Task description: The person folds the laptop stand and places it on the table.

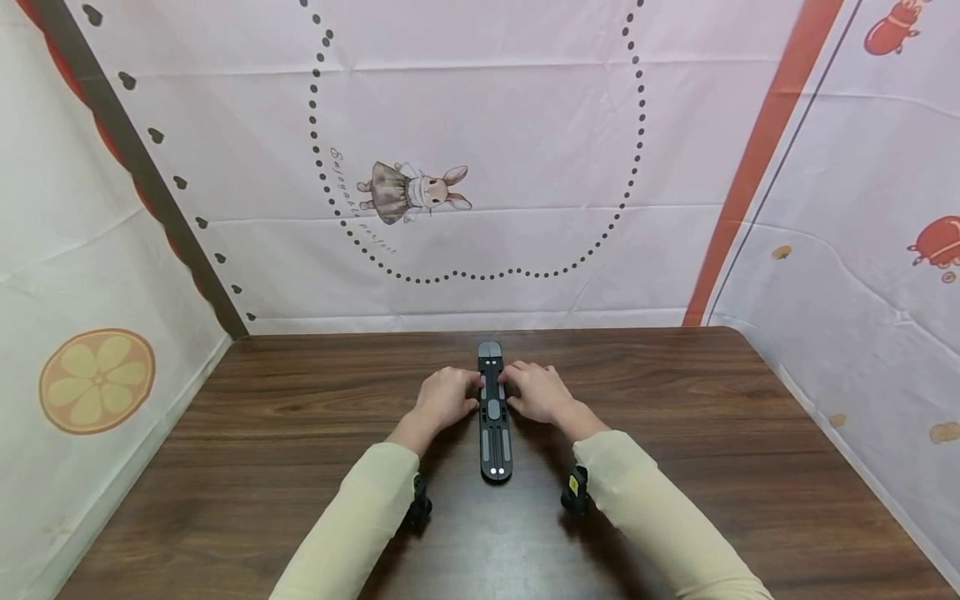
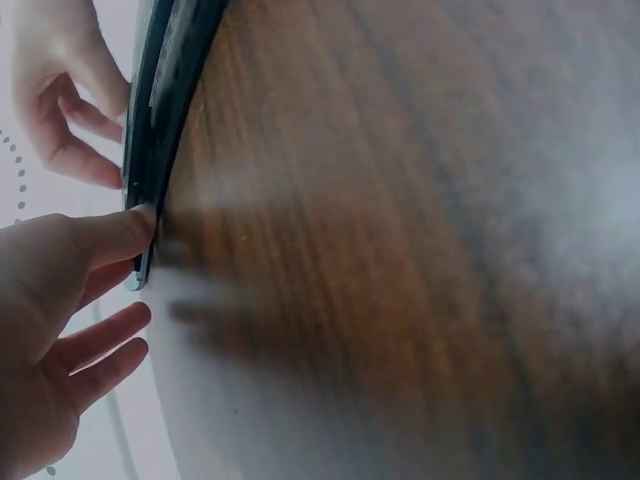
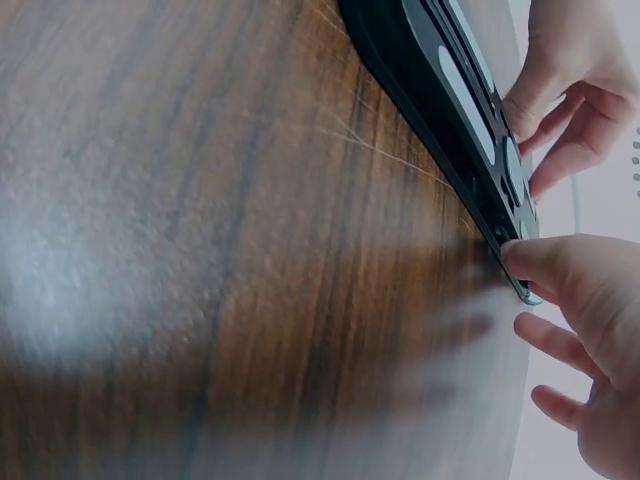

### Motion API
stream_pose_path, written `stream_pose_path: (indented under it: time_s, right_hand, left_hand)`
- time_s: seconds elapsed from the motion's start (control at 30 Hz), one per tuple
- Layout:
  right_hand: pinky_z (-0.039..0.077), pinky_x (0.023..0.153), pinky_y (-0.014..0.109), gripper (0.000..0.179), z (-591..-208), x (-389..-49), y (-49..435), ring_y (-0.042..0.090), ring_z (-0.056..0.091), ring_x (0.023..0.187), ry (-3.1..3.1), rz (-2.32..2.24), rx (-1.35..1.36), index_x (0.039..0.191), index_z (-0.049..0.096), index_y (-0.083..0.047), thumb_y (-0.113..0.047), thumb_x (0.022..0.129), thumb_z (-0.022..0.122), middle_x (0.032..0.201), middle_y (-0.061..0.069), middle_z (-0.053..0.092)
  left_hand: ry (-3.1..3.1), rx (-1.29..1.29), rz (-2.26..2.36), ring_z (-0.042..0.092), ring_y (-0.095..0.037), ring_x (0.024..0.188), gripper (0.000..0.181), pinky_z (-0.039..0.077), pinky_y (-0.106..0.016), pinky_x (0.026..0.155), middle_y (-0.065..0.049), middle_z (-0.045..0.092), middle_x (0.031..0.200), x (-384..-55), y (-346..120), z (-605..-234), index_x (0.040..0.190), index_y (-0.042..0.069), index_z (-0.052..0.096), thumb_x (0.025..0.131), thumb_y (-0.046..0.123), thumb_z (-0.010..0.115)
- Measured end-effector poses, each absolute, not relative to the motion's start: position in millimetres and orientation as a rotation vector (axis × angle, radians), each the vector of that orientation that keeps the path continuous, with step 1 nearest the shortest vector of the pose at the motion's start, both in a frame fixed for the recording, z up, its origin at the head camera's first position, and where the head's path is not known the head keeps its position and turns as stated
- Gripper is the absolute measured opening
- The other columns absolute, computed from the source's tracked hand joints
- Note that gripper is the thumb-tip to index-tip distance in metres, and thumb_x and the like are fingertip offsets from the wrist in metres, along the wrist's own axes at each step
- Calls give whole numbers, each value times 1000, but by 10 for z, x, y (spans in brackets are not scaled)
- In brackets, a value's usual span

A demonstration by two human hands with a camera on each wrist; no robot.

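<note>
A long, narrow folded laptop stand (image 1: 493, 409), black with grey pads and rounded ends, lies lengthwise away from me on the table. My left hand (image 1: 447, 395) pinches its left edge toward the far half, thumb and forefinger at the side. Across from it, my right hand (image 1: 537, 391) pinches the right edge at about the same height. In the left wrist view, the left thumb (image 2: 125, 235) presses the side of the stand (image 2: 170, 100) while the lower fingers are spread away from it. The right wrist view shows the right thumb (image 3: 540, 260) on the opposite side.
The dark wood-grain table (image 1: 300, 467) reaches back to a printed white cloth (image 1: 495, 167) hung behind it, with more cloth at both sides. Small black devices sit on the left wrist (image 1: 418, 502) and the right wrist (image 1: 574, 490).
</note>
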State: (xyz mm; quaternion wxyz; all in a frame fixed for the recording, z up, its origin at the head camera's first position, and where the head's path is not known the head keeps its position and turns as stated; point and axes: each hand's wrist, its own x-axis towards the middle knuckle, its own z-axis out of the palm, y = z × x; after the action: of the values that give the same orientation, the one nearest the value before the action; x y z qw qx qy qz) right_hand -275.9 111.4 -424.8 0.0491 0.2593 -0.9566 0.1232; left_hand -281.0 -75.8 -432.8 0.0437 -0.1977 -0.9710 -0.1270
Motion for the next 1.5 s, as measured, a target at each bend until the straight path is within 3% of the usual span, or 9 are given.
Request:
stream_pose_path:
  time_s: [0.27,0.5,0.93,1.17,1.5]
  right_hand:
    - [42,84,49,33,-4225,-2781,1165,25,55,111,-2975,429,834,116,62,-15,-27,85,66,122,4,58]
    - [39,90,55,43,-4183,-2730,1188,28,50,118,-3031,459,864,123,58,-15,-32,85,65,132,7,52]
    - [35,94,57,54,-4240,-2632,1236,30,42,126,-3036,443,906,137,45,-14,-35,89,59,143,4,40]
    - [40,90,54,44,-4277,-2602,1205,28,50,118,-2936,353,890,128,54,-14,-33,89,59,131,6,53]
    - [47,80,41,16,-4204,-2484,1317,19,60,95,-2703,331,887,102,66,-17,-25,88,61,101,-1,64]
  left_hand:
    - [-3050,-634,-475,58,-20,109,28,46,-39,92,0,59,125,-2795,-789,-4258,109,18,67,83,25,69]
    - [-3063,-667,-492,59,-19,103,36,47,-38,89,-1,63,118,-2776,-802,-4229,112,17,67,81,35,69]
    - [-3085,-779,-421,48,-25,119,55,39,-44,99,-1,45,140,-2653,-866,-4286,133,16,50,86,42,60]
    - [-3029,-786,-299,49,-24,116,53,40,-44,98,0,47,139,-2597,-881,-4329,135,16,47,90,42,55]
    - [-2904,-826,-161,52,-25,112,39,42,-41,94,-6,58,122,-2484,-1007,-4310,120,12,58,92,38,53]
